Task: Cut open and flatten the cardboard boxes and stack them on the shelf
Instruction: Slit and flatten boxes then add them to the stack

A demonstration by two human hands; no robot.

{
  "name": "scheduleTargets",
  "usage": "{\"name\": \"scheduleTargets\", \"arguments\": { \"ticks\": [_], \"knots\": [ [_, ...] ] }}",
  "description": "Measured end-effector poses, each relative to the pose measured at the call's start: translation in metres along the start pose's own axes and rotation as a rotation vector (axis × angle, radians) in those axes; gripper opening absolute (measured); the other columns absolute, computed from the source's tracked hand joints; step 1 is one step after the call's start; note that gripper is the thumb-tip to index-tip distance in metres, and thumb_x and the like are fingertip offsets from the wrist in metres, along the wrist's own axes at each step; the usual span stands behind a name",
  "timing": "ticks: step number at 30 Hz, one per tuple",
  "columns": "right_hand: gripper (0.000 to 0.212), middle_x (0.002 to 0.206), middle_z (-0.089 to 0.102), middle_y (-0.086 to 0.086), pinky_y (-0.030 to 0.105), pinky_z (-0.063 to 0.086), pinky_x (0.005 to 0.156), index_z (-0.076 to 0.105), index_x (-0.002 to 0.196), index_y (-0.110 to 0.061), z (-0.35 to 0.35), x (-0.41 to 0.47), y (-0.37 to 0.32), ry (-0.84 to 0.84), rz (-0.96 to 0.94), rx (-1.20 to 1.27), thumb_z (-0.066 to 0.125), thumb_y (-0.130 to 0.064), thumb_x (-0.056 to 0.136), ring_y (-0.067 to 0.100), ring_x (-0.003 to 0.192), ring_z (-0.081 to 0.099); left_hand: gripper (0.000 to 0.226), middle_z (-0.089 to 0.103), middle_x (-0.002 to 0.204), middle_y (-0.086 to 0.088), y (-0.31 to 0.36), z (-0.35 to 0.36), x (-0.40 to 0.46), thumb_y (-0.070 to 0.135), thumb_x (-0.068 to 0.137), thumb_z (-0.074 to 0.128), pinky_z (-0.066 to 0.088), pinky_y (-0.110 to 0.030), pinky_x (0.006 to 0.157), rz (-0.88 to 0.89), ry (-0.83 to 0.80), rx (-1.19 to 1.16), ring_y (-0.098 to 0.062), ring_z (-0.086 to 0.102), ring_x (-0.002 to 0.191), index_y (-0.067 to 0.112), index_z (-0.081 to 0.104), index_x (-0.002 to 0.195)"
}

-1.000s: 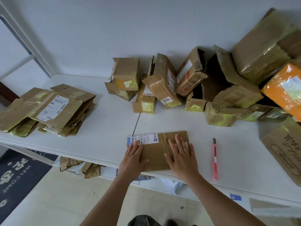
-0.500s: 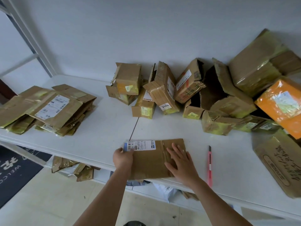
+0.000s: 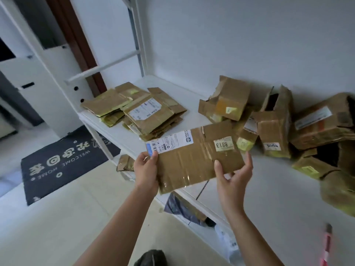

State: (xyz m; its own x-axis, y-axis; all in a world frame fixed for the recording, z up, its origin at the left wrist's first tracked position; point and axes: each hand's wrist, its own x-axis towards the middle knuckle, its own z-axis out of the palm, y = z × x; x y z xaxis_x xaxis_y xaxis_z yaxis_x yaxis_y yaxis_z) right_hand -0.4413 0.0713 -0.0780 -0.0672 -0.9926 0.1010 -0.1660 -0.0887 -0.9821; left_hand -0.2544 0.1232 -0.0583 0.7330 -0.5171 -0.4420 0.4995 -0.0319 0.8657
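While I hold the flattened box (image 3: 194, 158) above the shelf (image 3: 269, 189), my left hand (image 3: 147, 169) grips its left edge and my right hand (image 3: 233, 175) pinches the right; the flat stack (image 3: 138, 110) lies beyond, uncut boxes (image 3: 272, 129) to the right.

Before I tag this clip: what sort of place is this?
Probably a home entryway used for sorting parcels: a welcome doormat lies on the tiled floor, and a white shelf carries flattened cardboard and opened delivery boxes.
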Motion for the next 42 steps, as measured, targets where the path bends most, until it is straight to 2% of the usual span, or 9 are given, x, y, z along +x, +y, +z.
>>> {"name": "scheduleTargets", "arguments": {
  "ticks": [4, 11, 15, 21, 25, 31, 36, 39, 42],
  "knots": [
    [0.077, 0.147, 0.029, -0.009, 0.031, 0.057, 0.087, 0.029, 0.143, -0.042, 0.074, 0.0, -0.019, -0.134, -0.031, 0.012, 0.074, -0.02, 0.086, 0.015, 0.109, 0.062, 0.006, 0.069, 0.091, -0.005, 0.019, -0.037, 0.037, 0.016, 0.098, 0.059, 0.059, -0.042, 0.078, -0.057, 0.059, -0.163, -0.018, 0.065, 0.079, 0.01, 0.059, 0.099],
    [0.07, 0.147, 0.039, 0.007, -0.008, 0.032, 0.077, 0.037, 0.15, -0.017, 0.204, 0.075, -0.044, -0.125, -0.039, -0.162, 0.072, -0.017, 0.089, 0.005, 0.121, 0.037, 0.042, 0.063, 0.112, 0.002, 0.08, -0.037, 0.146, 0.017, 0.097, 0.06, 0.051, -0.022, 0.067, 0.1, 0.013, 0.051, -0.009, 0.063, 0.092, 0.023, 0.039, 0.132],
    [0.072, 0.154, 0.035, 0.009, 0.027, 0.031, 0.11, 0.032, 0.152, -0.014, 0.267, 0.122, -0.048, -0.13, 0.032, -0.264, 0.069, -0.022, 0.092, 0.021, 0.141, 0.035, 0.056, 0.039, 0.124, 0.001, 0.117, -0.01, 0.222, 0.008, 0.093, 0.057, 0.047, -0.025, 0.073, 0.306, -0.096, 0.482, -0.002, 0.048, 0.087, 0.025, 0.034, 0.141],
    [0.073, 0.158, 0.031, 0.007, 0.038, 0.029, 0.115, 0.026, 0.156, -0.021, 0.31, 0.14, -0.01, -0.26, 0.224, -0.547, 0.065, -0.027, 0.095, 0.028, 0.144, 0.029, 0.069, 0.004, 0.162, -0.011, 0.102, -0.023, 0.309, 0.049, 0.088, 0.065, 0.004, -0.05, 0.119, 0.47, -0.343, 1.407, -0.033, 0.004, 0.148, 0.029, 0.035, 0.147],
    [0.074, 0.163, 0.013, 0.008, 0.047, 0.035, 0.107, 0.018, 0.156, -0.033, 0.317, 0.138, 0.001, -0.164, 0.302, -0.853, 0.058, -0.048, 0.095, 0.038, 0.137, 0.027, 0.087, 0.04, 0.149, -0.003, 0.091, -0.034, 0.333, 0.063, 0.081, 0.065, 0.021, -0.054, 0.118, 0.362, -0.462, 1.36, -0.027, 0.037, 0.138, 0.027, 0.026, 0.15],
    [0.07, 0.156, 0.031, 0.013, 0.039, 0.036, 0.109, 0.013, 0.157, -0.013, 0.339, 0.137, 0.0, -0.015, 0.184, -0.721, 0.05, -0.034, 0.102, 0.029, 0.141, 0.037, 0.084, 0.034, 0.137, -0.007, 0.093, -0.03, 0.339, 0.066, 0.086, 0.056, 0.043, -0.046, 0.099, 0.398, -0.476, 1.34, -0.032, 0.037, 0.125, 0.042, 0.011, 0.153],
    [0.049, 0.158, 0.019, 0.016, 0.044, 0.046, 0.098, 0.022, 0.152, -0.027, 0.346, 0.137, 0.007, -0.124, 0.155, -0.98, 0.036, -0.032, 0.105, 0.039, 0.126, 0.051, 0.063, 0.001, 0.158, -0.008, 0.077, -0.033, 0.33, 0.063, 0.098, 0.021, 0.011, -0.052, 0.117, 0.653, -0.436, 1.554, -0.037, 0.012, 0.143, 0.052, -0.015, 0.148],
    [0.052, 0.165, -0.012, 0.005, 0.051, 0.015, 0.121, 0.015, 0.156, -0.03, 0.347, 0.135, 0.021, -0.183, -0.088, -1.202, 0.028, -0.033, 0.106, 0.034, 0.152, 0.002, 0.053, -0.029, 0.16, 0.002, 0.068, -0.031, 0.334, 0.048, 0.103, 0.013, -0.024, -0.05, 0.114, 0.923, -0.53, 1.636, -0.031, -0.03, 0.144, 0.048, -0.014, 0.149],
    [0.056, 0.166, -0.011, -0.006, 0.048, -0.004, 0.123, 0.003, 0.158, -0.031, 0.344, 0.147, 0.029, -0.391, -0.181, -1.166, 0.018, -0.044, 0.105, 0.019, 0.152, -0.015, 0.056, -0.025, 0.16, 0.005, 0.064, -0.034, 0.347, 0.045, 0.104, 0.008, -0.021, -0.038, 0.116, 0.885, -0.686, 1.593, -0.015, -0.033, 0.141, 0.033, -0.014, 0.153]
  ]
}}
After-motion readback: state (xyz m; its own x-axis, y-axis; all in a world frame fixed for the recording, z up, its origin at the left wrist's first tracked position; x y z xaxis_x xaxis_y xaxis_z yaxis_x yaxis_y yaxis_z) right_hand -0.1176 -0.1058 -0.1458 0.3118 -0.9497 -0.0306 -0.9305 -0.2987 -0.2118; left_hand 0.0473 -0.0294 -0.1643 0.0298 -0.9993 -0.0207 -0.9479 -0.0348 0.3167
